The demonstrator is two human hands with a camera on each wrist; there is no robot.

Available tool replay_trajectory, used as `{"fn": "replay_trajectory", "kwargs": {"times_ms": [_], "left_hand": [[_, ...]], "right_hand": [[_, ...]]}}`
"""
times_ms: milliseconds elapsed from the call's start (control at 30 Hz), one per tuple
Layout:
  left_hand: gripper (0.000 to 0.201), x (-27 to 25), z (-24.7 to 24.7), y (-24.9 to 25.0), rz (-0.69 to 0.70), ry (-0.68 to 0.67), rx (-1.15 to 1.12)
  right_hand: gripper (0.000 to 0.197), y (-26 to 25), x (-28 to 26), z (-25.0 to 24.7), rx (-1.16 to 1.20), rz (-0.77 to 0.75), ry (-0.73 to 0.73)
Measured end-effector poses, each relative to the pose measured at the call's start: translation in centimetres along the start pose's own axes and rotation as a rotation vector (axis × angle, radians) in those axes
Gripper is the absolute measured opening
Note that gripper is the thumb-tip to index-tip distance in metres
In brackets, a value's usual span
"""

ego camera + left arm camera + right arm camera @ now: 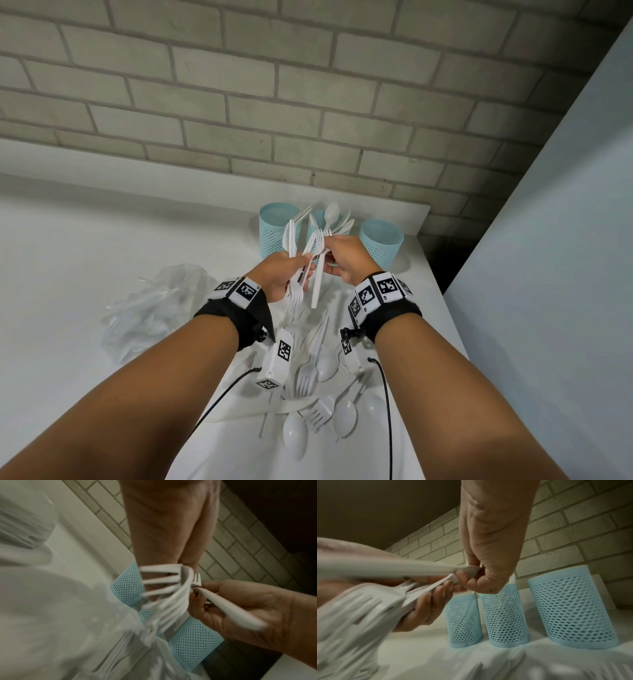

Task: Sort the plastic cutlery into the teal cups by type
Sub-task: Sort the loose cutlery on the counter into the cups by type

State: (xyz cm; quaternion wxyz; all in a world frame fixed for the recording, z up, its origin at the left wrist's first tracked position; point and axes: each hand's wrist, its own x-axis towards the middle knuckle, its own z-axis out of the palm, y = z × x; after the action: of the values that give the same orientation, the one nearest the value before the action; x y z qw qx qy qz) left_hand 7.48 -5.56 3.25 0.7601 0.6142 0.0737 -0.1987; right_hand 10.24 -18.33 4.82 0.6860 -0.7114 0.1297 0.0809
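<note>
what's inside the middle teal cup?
In the head view, white spoons stick out of the middle teal cup, bowls up. The hands and held forks cover its lower part, so a count or anything deeper can't be seen.

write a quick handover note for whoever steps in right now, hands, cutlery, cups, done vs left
Left hand: grips a bundle of forks and knives.
Right hand: pinches a single fork by its neck, beside the bundle.
Cups: left cup holds a few pieces, type unclear; middle cup holds spoons; right cup looks empty.
Left to do: drop the held pieces by type, then sort the loose pile on the counter near the wrists.
</note>
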Motion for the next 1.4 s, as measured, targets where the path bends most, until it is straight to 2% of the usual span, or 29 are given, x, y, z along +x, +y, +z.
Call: {"fn": "replay_trajectory", "kwargs": {"times_ms": [167,333,500,667,733,800,967,1033,1167,1400], "left_hand": [[0.008,0.4,-0.2,-0.3,0.029,0.033,-0.038],[0.012,0.3,-0.1,-0.2,0.041,-0.02,-0.052],[0.023,0.1,0.1,-0.1,0.034,-0.056,-0.049],[0.017,-0.1,-0.1,0.0,0.016,-0.075,-0.088],[0.015,-0.1,-0.1,0.0,0.022,-0.063,-0.087],[0.014,-0.1,-0.2,-0.1,0.028,-0.059,-0.089],[0.016,-0.1,-0.1,-0.1,0.029,-0.091,-0.071],[0.018,-0.2,-0.1,-0.1,0.024,-0.107,-0.059],[0.026,-0.3,-0.3,0.1,0.017,-0.131,-0.036],[0.028,-0.7,-0.8,0.3,-0.07,-0.096,0.022]], "right_hand": [[0.03,0.2,-0.2,0.1,0.002,-0.028,-0.047],[0.022,0.5,-0.1,0.1,-0.055,-0.091,-0.093],[0.022,0.0,0.4,-0.1,-0.04,-0.094,0.063],[0.013,0.0,0.1,-0.9,0.193,-0.167,0.168],[0.011,0.0,0.0,-1.3,0.225,-0.202,0.139],[0.008,0.0,-0.1,-1.4,0.161,-0.192,0.077],[0.029,0.0,-0.4,-1.5,-0.005,-0.121,-0.048],[0.03,0.1,-0.4,-1.3,-0.015,-0.115,-0.066],[0.016,0.2,-0.1,-1.4,0.052,-0.147,0.017],[0.017,0.3,0.2,-2.3,0.237,-0.18,0.114]]}}
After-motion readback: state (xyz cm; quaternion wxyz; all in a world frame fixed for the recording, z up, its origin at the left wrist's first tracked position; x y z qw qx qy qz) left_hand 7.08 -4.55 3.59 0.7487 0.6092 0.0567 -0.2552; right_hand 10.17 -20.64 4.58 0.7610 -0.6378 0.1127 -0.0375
